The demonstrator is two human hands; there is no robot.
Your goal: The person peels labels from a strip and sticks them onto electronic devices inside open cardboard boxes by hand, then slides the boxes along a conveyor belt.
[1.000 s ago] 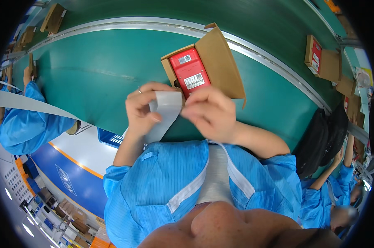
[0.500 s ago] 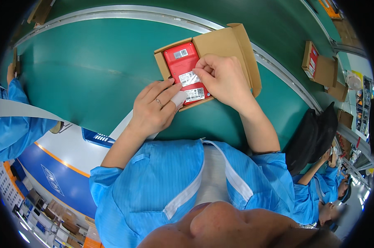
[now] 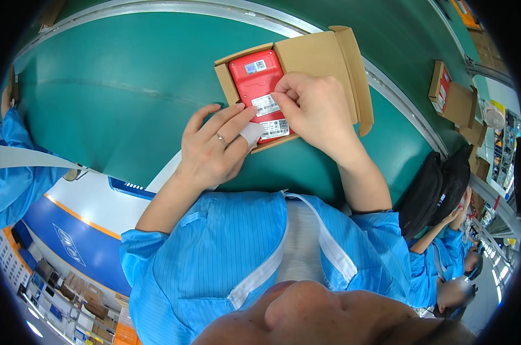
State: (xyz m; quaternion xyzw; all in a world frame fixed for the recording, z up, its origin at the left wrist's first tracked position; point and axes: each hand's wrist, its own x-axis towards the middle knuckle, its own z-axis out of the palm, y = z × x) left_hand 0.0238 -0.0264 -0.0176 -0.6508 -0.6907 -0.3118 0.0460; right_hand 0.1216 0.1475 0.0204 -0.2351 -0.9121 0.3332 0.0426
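A red handheld device lies back side up in an open brown cardboard box, with several white printed labels on it. My right hand is closed in a pinch at the right end of the middle label, thumb and forefinger on its edge. My left hand, with a ring on one finger, rests its fingertips on the device's left edge. It grips a white paper strip, whose end lies over the device's lower corner; the strip trails down under my wrist. My left thumb is hidden.
The box stands on a green work surface with a metal rail along its far side. A second open box with a red item is at the far right. A black bag lies near the right edge. Co-workers in blue sit at both sides.
Both hands stay at the device, my right still pinching the label. My left fingers have spread a little. The view has shifted slightly.
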